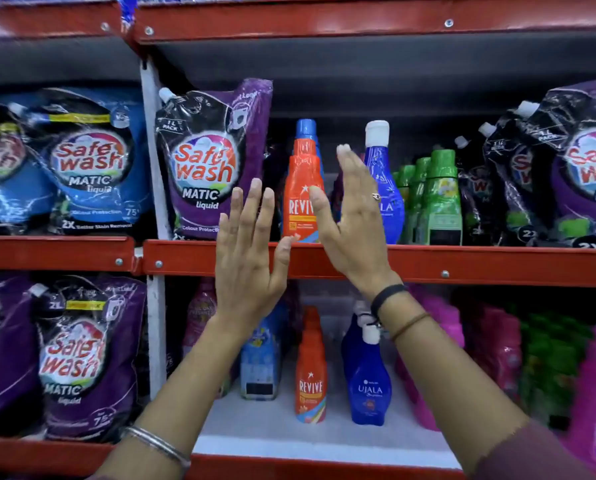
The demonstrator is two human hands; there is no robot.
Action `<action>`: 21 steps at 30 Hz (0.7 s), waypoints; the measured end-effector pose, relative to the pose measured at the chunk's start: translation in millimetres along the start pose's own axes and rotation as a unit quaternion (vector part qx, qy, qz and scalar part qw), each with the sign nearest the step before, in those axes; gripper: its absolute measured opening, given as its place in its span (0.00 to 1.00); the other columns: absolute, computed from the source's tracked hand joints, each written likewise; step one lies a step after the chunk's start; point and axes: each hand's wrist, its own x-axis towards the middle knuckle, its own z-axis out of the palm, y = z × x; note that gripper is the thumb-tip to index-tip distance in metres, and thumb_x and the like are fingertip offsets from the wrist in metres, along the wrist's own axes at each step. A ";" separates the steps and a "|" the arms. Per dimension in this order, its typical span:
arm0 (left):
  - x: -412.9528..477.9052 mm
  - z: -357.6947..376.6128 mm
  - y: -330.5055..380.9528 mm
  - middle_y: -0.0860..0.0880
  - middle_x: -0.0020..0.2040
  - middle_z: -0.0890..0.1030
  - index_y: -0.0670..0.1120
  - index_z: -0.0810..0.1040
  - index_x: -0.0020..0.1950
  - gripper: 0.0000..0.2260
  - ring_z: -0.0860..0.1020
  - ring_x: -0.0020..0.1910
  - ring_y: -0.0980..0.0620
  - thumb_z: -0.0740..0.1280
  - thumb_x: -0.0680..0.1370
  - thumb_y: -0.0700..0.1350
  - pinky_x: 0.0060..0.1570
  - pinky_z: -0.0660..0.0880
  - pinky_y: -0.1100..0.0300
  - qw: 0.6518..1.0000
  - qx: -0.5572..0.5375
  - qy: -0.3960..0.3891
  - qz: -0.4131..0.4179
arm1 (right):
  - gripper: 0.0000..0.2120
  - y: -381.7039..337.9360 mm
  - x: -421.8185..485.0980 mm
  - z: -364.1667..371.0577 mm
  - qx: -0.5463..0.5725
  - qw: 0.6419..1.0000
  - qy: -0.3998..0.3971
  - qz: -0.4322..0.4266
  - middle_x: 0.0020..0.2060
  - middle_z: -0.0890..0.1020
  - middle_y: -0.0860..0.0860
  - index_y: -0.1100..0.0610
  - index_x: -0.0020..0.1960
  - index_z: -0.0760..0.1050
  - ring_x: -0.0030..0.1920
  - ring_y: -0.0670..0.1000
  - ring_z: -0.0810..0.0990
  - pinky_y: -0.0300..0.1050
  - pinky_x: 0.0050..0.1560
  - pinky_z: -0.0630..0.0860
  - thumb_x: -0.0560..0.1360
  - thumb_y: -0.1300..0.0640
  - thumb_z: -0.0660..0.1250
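Observation:
An orange Revive bottle (301,188) with a blue cap stands at the front of the middle shelf (462,263). My left hand (248,261) is raised flat just left of it, fingers straight, thumb near the bottle's base. My right hand (355,216) is raised flat just right of the bottle, fingers straight and pointing up, a ring on one finger. Neither hand holds anything. A blue Ujala bottle (386,188) with a white cap stands behind my right hand.
Purple Safe Wash pouches (210,161) stand left of the bottle, more pouches (583,168) far right, green bottles (438,199) between. On the lower shelf (317,441) stand another Revive bottle (310,372), an Ujala bottle (369,386) and pink bottles (441,341).

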 end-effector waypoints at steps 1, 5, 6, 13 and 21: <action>-1.3 0.8 -3.1 0.45 0.78 0.55 0.45 0.53 0.77 0.25 0.47 0.78 0.49 0.51 0.82 0.54 0.75 0.51 0.44 1.000 -0.001 -0.007 -0.006 | 0.29 -1.5 3.8 6.7 0.009 1.000 -0.009 0.008 0.75 0.64 0.57 0.59 0.74 0.57 0.75 0.53 0.60 0.37 0.74 0.51 0.78 0.50 0.60; -9.5 13.0 -17.7 0.47 0.79 0.53 0.46 0.52 0.78 0.26 0.47 0.78 0.49 0.53 0.81 0.52 0.76 0.48 0.46 0.999 0.009 -0.037 -0.005 | 0.33 -10.6 16.6 26.3 -0.017 0.996 -0.065 0.052 0.74 0.63 0.58 0.59 0.75 0.53 0.73 0.57 0.63 0.48 0.72 0.61 0.76 0.52 0.63; -10.1 15.9 -21.2 0.47 0.79 0.53 0.46 0.52 0.78 0.27 0.47 0.78 0.50 0.53 0.82 0.53 0.76 0.47 0.48 0.999 0.018 -0.046 -0.002 | 0.34 -11.8 17.8 29.5 -0.033 0.995 -0.072 0.063 0.72 0.64 0.59 0.59 0.75 0.52 0.71 0.59 0.66 0.52 0.69 0.66 0.76 0.51 0.63; -13.6 31.2 -31.2 0.48 0.79 0.54 0.46 0.53 0.78 0.27 0.49 0.78 0.49 0.49 0.82 0.55 0.76 0.43 0.51 0.990 0.129 -0.050 0.010 | 0.33 -8.8 25.7 34.1 -0.124 0.983 -0.071 0.116 0.64 0.74 0.59 0.60 0.71 0.60 0.61 0.61 0.75 0.53 0.55 0.72 0.73 0.45 0.67; -14.1 33.1 -33.4 0.47 0.78 0.56 0.45 0.54 0.78 0.26 0.51 0.78 0.48 0.49 0.82 0.55 0.76 0.47 0.48 0.990 0.135 -0.043 0.021 | 0.31 -15.3 24.2 13.9 0.042 0.986 0.057 0.148 0.54 0.81 0.52 0.56 0.63 0.71 0.52 0.49 0.79 0.45 0.55 0.76 0.64 0.47 0.75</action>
